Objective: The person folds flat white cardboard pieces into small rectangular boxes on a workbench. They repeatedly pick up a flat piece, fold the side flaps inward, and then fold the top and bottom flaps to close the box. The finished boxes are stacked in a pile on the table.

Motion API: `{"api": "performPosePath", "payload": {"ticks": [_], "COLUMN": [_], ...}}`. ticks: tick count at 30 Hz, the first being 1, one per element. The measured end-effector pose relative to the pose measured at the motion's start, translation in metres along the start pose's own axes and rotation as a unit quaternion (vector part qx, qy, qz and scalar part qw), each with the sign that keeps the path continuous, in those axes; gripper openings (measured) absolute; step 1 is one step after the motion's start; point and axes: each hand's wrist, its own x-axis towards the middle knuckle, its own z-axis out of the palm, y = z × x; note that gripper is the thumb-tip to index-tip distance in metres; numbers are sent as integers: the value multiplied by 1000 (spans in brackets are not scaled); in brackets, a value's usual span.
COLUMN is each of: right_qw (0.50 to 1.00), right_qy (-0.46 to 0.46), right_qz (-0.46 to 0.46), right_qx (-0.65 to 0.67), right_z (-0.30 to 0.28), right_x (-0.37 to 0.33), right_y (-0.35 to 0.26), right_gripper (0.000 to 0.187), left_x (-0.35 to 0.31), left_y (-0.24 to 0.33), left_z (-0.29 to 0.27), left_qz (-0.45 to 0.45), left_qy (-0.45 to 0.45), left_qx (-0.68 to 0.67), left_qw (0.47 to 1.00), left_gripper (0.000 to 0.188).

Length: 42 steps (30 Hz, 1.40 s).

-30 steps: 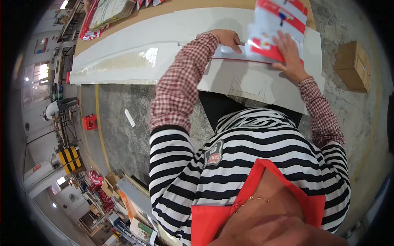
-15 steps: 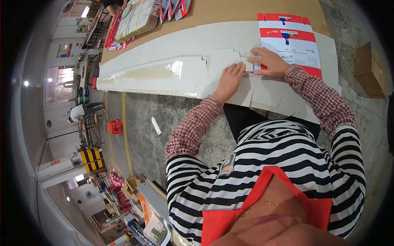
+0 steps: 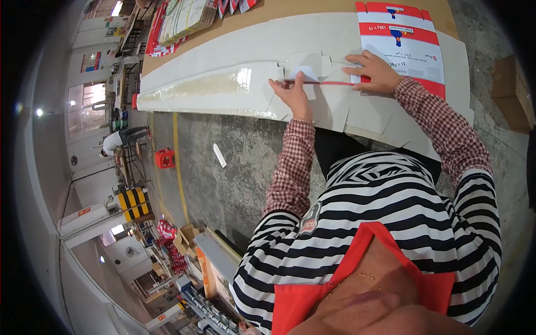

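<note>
A cardboard blank lies with its plain grey-white side up on the worktable. A narrow red edge runs across it, and a pale flap is folded up beside my left hand. That hand is open, thumb and finger spread apart along the red edge, fingertips at the flap. My right hand is open too, its fingers spread at the right end of the red edge. Under and beside it lies a printed carton blank in red, white and blue.
Tied bundles of flat cartons are stacked at the far left of the table. A shiny taped cardboard sheet covers its left part. On the floor are a brown box, a red stool and a white strip. Another person bends over at left.
My left hand has moved left, away from my right hand, and its fingers have spread. A pale flap and a longer red edge now show between the hands.
</note>
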Motion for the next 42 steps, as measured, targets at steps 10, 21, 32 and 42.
{"api": "performPosePath", "payload": {"ticks": [10,21,32,42], "right_qw": [999,983,991,982], "right_qy": [-51,115,42,112], "right_qz": [12,91,74,120], "right_qx": [-4,-107,-101,-94], "right_z": [-11,-25,-13,-23], "right_x": [1,-50,-55,-102], "right_y": [-9,-1,-8,2], "right_gripper": [61,88,81,52], "left_x": [2,7,3,4], "left_y": [14,18,1,-52], "left_z": [37,68,71,116], "left_qz": [313,463,478,446], "left_qy": [-304,-528,-515,-363], "left_qx": [187,304,415,459], "left_qw": [880,644,578,677], "left_gripper": [43,103,83,61]}}
